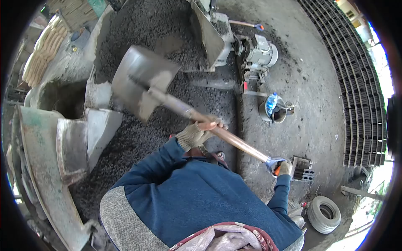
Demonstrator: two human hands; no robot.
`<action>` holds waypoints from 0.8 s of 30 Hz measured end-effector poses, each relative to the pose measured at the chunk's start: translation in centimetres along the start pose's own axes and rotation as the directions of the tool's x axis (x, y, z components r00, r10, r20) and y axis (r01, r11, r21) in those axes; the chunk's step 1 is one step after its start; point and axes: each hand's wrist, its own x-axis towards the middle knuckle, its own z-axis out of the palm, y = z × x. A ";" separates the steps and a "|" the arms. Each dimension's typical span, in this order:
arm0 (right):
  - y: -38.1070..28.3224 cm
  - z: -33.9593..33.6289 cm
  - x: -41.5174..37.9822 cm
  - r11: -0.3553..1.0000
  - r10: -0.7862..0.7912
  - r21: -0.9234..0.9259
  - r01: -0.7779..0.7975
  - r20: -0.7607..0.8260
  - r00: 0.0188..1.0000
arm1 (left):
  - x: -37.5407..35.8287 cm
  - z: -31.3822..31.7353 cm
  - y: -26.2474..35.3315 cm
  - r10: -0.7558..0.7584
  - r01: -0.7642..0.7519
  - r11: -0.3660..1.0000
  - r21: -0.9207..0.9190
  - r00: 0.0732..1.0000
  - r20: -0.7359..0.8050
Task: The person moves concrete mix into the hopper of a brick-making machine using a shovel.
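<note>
Both hands grip one shovel (240, 143), held slantwise across the front of my body. My left hand (199, 133), in a knitted work glove, is closed round the wooden shaft about midway. At the far end, my right hand (285, 168), also gloved, closes on the blue and orange grip. The broad metal blade (140, 69) hangs at the upper left, slightly blurred, with grey residue on it; no heaped load shows on its visible face. Around and below the blade lies dark, crumbly material (142, 25), some inside a metal-sided bin (209, 35).
A grey motor (264, 53) stands right of the bin, near another shovel's handle (245, 23). A bucket (278, 113) holds a water bottle (271, 101). Racks of dark blocks (360, 104) line the right. A tyre (324, 214) lies lower right; a metal chute (73, 146) stands left.
</note>
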 end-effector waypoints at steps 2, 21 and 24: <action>-4.0 0.1 -1.0 0.915 -0.193 -0.352 0.199 0.053 0.980 | -2.9 1.7 -0.7 0.035 -0.052 0.974 -0.221 0.996 -0.080; 8.0 6.1 -13.8 0.978 0.174 0.048 -0.205 0.366 0.914 | 5.5 -10.7 -22.0 -0.507 -0.015 0.828 -0.561 0.410 -0.758; 12.7 10.6 -14.3 0.846 0.344 0.293 -0.444 0.336 0.877 | 8.0 -16.9 -26.3 -0.490 0.297 0.863 -0.409 0.295 -0.820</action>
